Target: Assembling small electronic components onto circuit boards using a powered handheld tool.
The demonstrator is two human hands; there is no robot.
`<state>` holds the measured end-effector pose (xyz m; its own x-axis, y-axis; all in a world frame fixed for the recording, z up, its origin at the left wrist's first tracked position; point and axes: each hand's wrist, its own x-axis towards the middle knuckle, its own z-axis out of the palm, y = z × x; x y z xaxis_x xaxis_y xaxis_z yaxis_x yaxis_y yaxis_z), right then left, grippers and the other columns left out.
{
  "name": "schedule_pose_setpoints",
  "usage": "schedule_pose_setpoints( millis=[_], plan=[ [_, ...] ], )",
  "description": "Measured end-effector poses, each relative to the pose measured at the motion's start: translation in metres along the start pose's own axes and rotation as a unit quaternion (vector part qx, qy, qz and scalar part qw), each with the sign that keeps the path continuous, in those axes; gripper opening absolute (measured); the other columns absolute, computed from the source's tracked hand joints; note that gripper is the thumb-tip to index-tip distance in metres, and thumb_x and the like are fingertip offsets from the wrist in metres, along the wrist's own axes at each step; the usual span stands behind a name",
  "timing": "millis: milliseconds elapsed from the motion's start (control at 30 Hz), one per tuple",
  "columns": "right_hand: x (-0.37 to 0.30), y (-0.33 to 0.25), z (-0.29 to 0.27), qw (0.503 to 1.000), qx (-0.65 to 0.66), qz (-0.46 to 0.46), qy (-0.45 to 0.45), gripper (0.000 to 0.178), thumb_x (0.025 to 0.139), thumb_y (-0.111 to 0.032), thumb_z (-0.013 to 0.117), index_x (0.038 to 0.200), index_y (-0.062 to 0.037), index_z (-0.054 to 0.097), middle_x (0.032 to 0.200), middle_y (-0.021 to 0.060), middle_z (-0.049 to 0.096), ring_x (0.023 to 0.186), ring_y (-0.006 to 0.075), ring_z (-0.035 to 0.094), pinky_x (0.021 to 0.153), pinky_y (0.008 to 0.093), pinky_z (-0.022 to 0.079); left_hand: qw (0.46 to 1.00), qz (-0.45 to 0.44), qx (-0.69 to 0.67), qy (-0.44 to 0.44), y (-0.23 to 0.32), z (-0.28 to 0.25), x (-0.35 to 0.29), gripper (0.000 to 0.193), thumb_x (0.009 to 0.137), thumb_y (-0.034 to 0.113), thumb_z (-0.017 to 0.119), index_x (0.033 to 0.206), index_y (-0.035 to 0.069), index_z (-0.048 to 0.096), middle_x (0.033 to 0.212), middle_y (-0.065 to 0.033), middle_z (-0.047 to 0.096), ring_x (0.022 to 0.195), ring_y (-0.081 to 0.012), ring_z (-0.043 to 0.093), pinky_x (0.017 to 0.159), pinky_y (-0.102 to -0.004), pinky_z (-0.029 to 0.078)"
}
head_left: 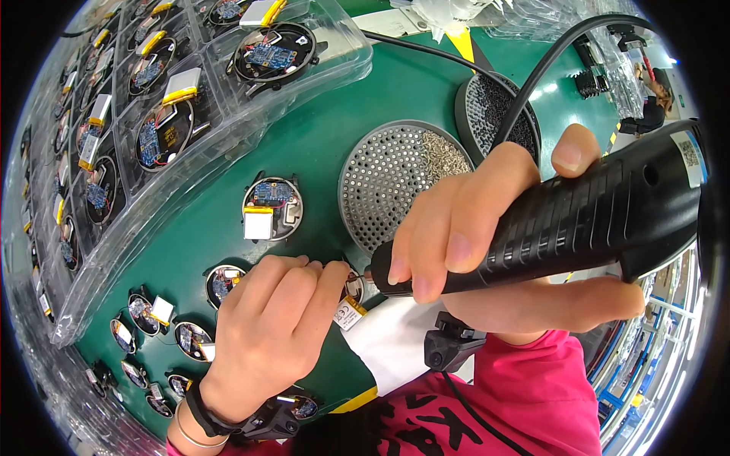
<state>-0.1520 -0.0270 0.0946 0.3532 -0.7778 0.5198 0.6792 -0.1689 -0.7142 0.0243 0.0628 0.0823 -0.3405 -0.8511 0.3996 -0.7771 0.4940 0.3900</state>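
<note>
My right hand [473, 216] is wrapped round a thick black electric screwdriver [582, 216] with a ribbed grip. Its tip points left and down at a round watch case [355, 289], touching or very close to it. My left hand [277, 323] has its fingers closed on the near-left edge of that case and covers most of it. A small white battery [349, 313] with a yellow edge hangs out of the case toward me. Just beyond my left hand lies another open watch case [272, 209], with a blue circuit board and a white battery.
Several more open watch cases [193, 340] lie at the left. A clear plastic tray [281, 114] holding similar cases fills the upper left. Beyond my hands stand a round grey screw plate [380, 175] with silver screws and a dish [498, 99] of dark screws. A black cable [532, 72] arches overhead.
</note>
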Motion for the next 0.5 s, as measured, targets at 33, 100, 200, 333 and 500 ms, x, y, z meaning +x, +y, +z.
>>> schedule_pose_setpoints(
  millis=[33, 100, 200, 333, 500],
  plan=[
    [0.0, 0.0, 0.0, 1.0, 0.0, -0.002, -0.002, 0.083, 0.083, -0.072, 0.053, 0.134, -0.0113, 0.027, 0.084, 0.0143, 0.056, 0.056, 0.0252, 0.062, 0.056, 0.0398, 0.056, 1.0, 0.002, 0.0, 0.001, 0.0, 0.0, 0.0, 0.024, 0.071, -0.005, 0.067, 0.094, -0.002, 0.066, 0.079, -0.0064, 0.05, 0.075, -0.0206, 0.059, 0.059, -0.0303, 0.052],
    [0.0, 0.001, -0.001, 1.0, 0.001, -0.006, -0.005, 0.084, 0.084, -0.072, 0.052, 0.135, -0.011, 0.027, 0.084, 0.0144, 0.056, 0.056, 0.0252, 0.062, 0.056, 0.0397, 0.056, 1.0, 0.005, 0.001, 0.002, 0.0, 0.0, 0.0, 0.025, 0.07, -0.005, 0.067, 0.095, -0.001, 0.066, 0.081, -0.0065, 0.051, 0.075, -0.0207, 0.059, 0.06, -0.0303, 0.052],
    [0.003, -0.002, 0.016, 0.999, -0.013, 0.013, 0.031, 0.084, 0.084, -0.072, 0.052, 0.134, -0.0109, 0.027, 0.084, 0.0145, 0.056, 0.056, 0.0252, 0.061, 0.056, 0.0396, 0.056, 1.0, 0.008, 0.0, 0.004, -0.001, 0.0, -0.001, 0.027, 0.068, -0.003, 0.067, 0.095, -0.001, 0.066, 0.082, -0.0066, 0.052, 0.076, -0.0208, 0.06, 0.06, -0.0303, 0.052],
    [0.001, 0.001, 0.003, 1.0, -0.006, 0.004, 0.013, 0.084, 0.083, -0.073, 0.052, 0.134, -0.0109, 0.028, 0.083, 0.0143, 0.056, 0.056, 0.0249, 0.061, 0.055, 0.0397, 0.055, 1.0, 0.013, 0.001, 0.01, -0.001, 0.001, -0.002, 0.029, 0.066, -0.002, 0.068, 0.095, -0.001, 0.066, 0.084, -0.0067, 0.053, 0.077, -0.0209, 0.06, 0.061, -0.0305, 0.052],
    [0.0, 0.001, 0.002, 1.0, 0.01, 0.007, 0.008, 0.084, 0.082, -0.074, 0.052, 0.134, -0.0119, 0.028, 0.082, 0.0134, 0.056, 0.055, 0.0246, 0.061, 0.055, 0.0398, 0.055, 1.0, 0.01, -0.002, 0.007, -0.001, 0.001, -0.002, 0.03, 0.066, -0.001, 0.067, 0.096, -0.001, 0.066, 0.084, -0.0065, 0.053, 0.078, -0.021, 0.06, 0.062, -0.0307, 0.053]
  ],
)
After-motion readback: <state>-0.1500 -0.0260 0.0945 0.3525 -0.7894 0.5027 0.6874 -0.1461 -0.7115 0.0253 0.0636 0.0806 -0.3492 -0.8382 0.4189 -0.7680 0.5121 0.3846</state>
